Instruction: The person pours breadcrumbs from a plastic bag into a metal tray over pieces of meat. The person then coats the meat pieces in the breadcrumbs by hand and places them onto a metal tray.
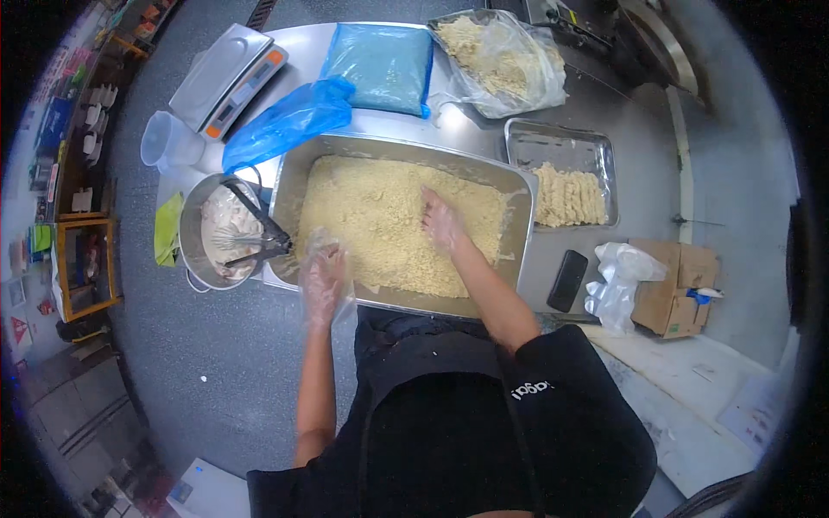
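Note:
A deep stainless-steel pan (403, 144) lies before me, with coarse pale-yellow breading crumbs (375, 213) spread across its bottom. In the crumbs, toward the right side, rests my right hand (443, 223) in a clear plastic glove. Its fingers are spread and touch the crumb surface. My left hand (324, 275), in a loose clear glove, is at the pan's near left corner; its fingers are partly curled, and whether anything is inside them is unclear. Left of it stands a metal pot (194, 243) of whitish batter (223, 210) with pieces in it. A black-handled utensil (275, 236) lies across the pot.
Right of the pan, a metal tray (557, 139) holds a row of breaded strips (573, 197). Behind are a digital scale (223, 78), plastic jug (171, 142), blue bag (291, 123), sealed packet (379, 68) and crumb bag (499, 61). A phone (567, 281) and cardboard box (673, 285) sit right.

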{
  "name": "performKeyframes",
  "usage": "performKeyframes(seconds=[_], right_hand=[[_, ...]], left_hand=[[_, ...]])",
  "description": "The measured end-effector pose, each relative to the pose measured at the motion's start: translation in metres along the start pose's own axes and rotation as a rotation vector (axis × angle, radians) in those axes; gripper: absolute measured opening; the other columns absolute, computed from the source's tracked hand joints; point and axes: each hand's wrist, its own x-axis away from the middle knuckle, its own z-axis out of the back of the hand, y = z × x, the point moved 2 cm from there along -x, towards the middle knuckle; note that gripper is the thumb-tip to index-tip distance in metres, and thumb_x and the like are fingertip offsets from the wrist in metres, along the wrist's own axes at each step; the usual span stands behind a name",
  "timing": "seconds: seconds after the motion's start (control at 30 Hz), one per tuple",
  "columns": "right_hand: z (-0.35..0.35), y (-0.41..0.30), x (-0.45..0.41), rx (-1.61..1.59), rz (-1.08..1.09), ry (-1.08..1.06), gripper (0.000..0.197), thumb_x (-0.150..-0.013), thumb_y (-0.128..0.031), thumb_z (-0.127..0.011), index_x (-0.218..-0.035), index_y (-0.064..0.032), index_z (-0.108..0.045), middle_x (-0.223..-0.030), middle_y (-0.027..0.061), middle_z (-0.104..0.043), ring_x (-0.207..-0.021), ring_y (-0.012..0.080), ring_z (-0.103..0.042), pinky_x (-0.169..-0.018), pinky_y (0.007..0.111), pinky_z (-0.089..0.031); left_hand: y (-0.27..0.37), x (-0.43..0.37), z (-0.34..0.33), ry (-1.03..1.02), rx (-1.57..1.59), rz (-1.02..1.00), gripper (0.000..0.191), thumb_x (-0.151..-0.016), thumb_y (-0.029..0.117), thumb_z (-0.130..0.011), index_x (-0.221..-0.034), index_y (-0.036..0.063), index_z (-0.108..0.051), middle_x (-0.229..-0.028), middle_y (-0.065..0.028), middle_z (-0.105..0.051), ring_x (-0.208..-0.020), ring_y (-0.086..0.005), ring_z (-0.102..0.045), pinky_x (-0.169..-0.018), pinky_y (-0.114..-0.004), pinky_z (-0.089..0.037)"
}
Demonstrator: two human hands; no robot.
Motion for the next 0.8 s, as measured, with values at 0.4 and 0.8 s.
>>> performKeyframes(seconds=[0.4,0.8], right_hand=[[-0.015,-0.013,-0.009,0.266,0.281,0.347,0.065,-0.081,-0.045,-0.069,-0.128,-0.0027,-0.055,-0.138,0.0144,-0.050,-0.123,0.0246,-0.047,-0.105,0.039,-0.034],[0.104,0.031,0.079,1.878,1.134,0.374,0.047,-0.087,-0.043,-0.060,-0.114,-0.0053,-0.062,-0.113,0.0186,-0.063,-0.107,0.0343,-0.059,-0.095,0.043,-0.046]], left_hand=[[-0.006,0.006,-0.002,-0.065,0.042,-0.135,0.020,-0.087,0.024,-0.065,-0.094,0.0048,-0.066,-0.088,-0.0185,-0.066,-0.080,-0.0372,-0.064,-0.070,-0.047,-0.051],[-0.005,0.001,-0.004,-0.132,0.061,-0.231,0.020,-0.088,0.022,-0.066,-0.101,0.0069,-0.063,-0.094,-0.0166,-0.067,-0.087,-0.0354,-0.065,-0.078,-0.044,-0.051]])
